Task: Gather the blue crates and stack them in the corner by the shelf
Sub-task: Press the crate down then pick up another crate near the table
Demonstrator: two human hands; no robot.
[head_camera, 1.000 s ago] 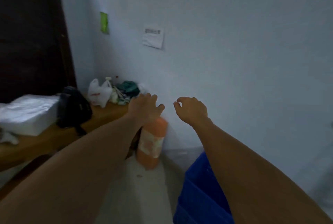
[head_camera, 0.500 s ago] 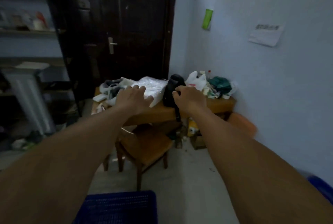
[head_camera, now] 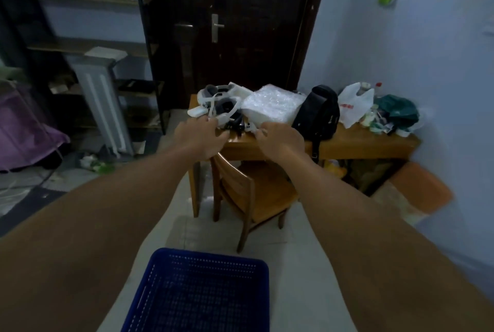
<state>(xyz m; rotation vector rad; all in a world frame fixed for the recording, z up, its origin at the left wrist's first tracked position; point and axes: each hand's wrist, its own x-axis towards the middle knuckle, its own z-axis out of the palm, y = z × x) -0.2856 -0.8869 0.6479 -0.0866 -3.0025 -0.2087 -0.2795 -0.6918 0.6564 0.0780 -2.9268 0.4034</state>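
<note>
A blue perforated crate (head_camera: 197, 291) lies on the pale floor at the bottom centre, between my two forearms. Both arms reach forward above it. My left hand (head_camera: 199, 139) hovers with fingers spread and holds nothing. My right hand (head_camera: 280, 141) is level with it, fingers loosely curled, also with nothing in it. Both hands are well above and beyond the crate, seen in front of the wooden table's near edge. A shelf unit (head_camera: 80, 45) stands against the left wall.
A wooden table (head_camera: 361, 144) holds white headsets, bubble wrap, a black bag and plastic bags. A wooden chair (head_camera: 254, 192) is tucked under it. A dark door (head_camera: 232, 24) is behind. An orange container (head_camera: 419, 190) leans by the right wall. A purple cloth (head_camera: 24, 131) is at left.
The view swung left from the right wall toward the door and table. A blue crate came into view at bottom centre and now shows more. Both hands stay raised and hold nothing.
</note>
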